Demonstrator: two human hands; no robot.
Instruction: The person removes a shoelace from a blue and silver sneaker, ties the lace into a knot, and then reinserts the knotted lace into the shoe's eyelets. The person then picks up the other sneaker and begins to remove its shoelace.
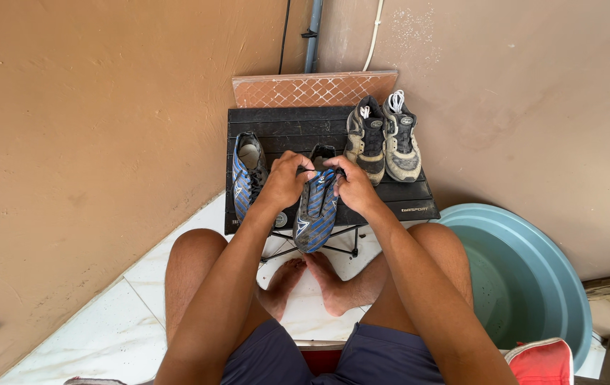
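Observation:
A blue and black striped shoe (316,214) lies toe toward me on a small black folding table (412,196). My left hand (287,178) grips its upper left side near the laces. My right hand (351,184) pinches the laces on the right side of the same shoe. Its mate, a second blue striped shoe (246,175), rests on the table's left part, just left of my left hand.
A worn grey and black pair of shoes (383,139) stands at the table's far right. A tile (312,89) leans on the tan wall behind. A light blue basin (526,278) sits on the floor at right. My bare feet (305,285) rest under the table.

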